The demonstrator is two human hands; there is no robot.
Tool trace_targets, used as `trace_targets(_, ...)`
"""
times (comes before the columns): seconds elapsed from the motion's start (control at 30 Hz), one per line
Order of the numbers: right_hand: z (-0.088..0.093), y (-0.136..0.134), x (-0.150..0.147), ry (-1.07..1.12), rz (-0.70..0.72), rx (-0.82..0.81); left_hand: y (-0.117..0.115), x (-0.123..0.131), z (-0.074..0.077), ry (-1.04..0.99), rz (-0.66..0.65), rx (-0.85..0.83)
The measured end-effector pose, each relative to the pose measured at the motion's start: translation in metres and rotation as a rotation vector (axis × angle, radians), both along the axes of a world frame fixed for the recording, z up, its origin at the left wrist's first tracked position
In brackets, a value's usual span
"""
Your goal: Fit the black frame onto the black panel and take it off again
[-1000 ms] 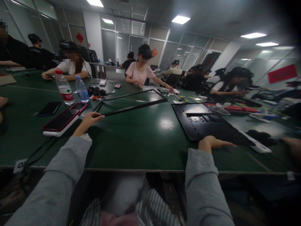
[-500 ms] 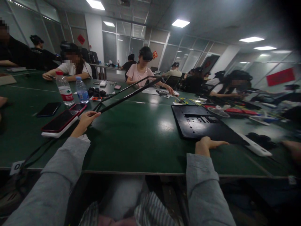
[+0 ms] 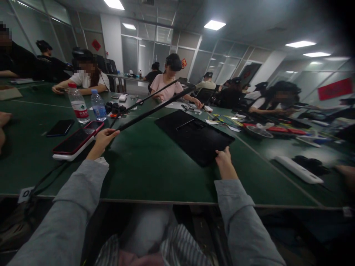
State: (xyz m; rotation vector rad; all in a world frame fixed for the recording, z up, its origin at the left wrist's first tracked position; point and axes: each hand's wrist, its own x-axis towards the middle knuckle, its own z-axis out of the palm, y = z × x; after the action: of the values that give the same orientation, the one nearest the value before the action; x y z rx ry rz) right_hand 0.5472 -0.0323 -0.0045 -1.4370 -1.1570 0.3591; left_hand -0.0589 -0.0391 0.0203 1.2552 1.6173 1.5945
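Observation:
My left hand (image 3: 107, 138) is closed on the near corner of a thin black frame (image 3: 155, 109), like a screen bezel. The frame is tilted, its far end raised above the table. My right hand (image 3: 224, 157) grips the near right edge of a flat black panel (image 3: 194, 142), like the back cover of a screen, with a recessed part near its far edge. The panel lies slanted over the table; whether all of it touches the surface I cannot tell. Open space separates the two pieces.
Left on the green table (image 3: 133, 173) are a red-cased phone (image 3: 77, 138) on a white block, a dark phone (image 3: 60, 128) and two bottles (image 3: 80, 105). At right are a white power strip (image 3: 299, 170) and coloured cables (image 3: 222, 120). People sit around the table.
My right hand has brought the black panel leftward, turning it so that it lies nearer the frame. The frame in my left hand has tilted slightly; its far end looks different.

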Motion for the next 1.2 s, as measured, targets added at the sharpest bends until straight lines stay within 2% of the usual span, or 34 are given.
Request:
trace_targets(0.1, 0.002, 0.015, -0.016, 0.188, 0.074, -0.118, 0.005, -0.003, -0.007, 0.011, -0.028, 0.02)
trace_targets(0.23, -0.002, 0.028, -0.034, 0.297, 0.262, -0.221, 0.008, -0.004, -0.009, 0.09, -0.054, 0.021)
trace_targets(0.3, -0.004, 0.032, -0.042, 0.283, 0.223, -0.199, 0.008, -0.004, -0.008, 0.145, -0.056, 0.01)
trace_targets(0.37, -0.002, 0.034, -0.047, 0.239, 0.08, -0.129, 0.008, -0.003, -0.008, 0.204, -0.072, 0.017)
trace_targets(0.43, 0.005, 0.036, -0.049, 0.254, -0.02, -0.046, 0.008, -0.001, -0.008, 0.265, -0.111, 0.027)
trace_targets(0.47, 0.01, 0.036, -0.049, 0.296, -0.01, -0.013, 0.007, 0.0, -0.009, 0.299, -0.135, 0.027)
trace_targets(0.6, 0.026, 0.035, -0.046, 0.43, 0.283, -0.031, 0.004, 0.011, -0.011, 0.473, -0.186, 0.026)
trace_targets(0.63, 0.026, 0.034, -0.046, 0.394, 0.318, -0.059, 0.004, 0.014, -0.011, 0.517, -0.195, 0.031)
trace_targets(0.7, 0.02, 0.032, -0.047, 0.229, 0.288, -0.092, 0.005, 0.022, -0.012, 0.59, -0.225, 0.019)
trace_targets(0.83, -0.001, 0.029, -0.051, -0.24, 0.091, -0.008, 0.009, 0.033, -0.015, 0.669, -0.254, -0.006)
trace_targets(0.93, -0.011, 0.026, -0.053, -0.481, -0.051, -0.02, 0.011, 0.036, -0.018, 0.697, -0.269, -0.007)
trace_targets(1.03, -0.016, 0.024, -0.053, -0.566, -0.121, -0.069, 0.011, 0.036, -0.02, 0.716, -0.286, -0.007)
trace_targets(1.2, -0.02, 0.02, -0.054, -0.538, -0.148, -0.105, 0.011, 0.035, -0.023, 0.718, -0.311, -0.013)
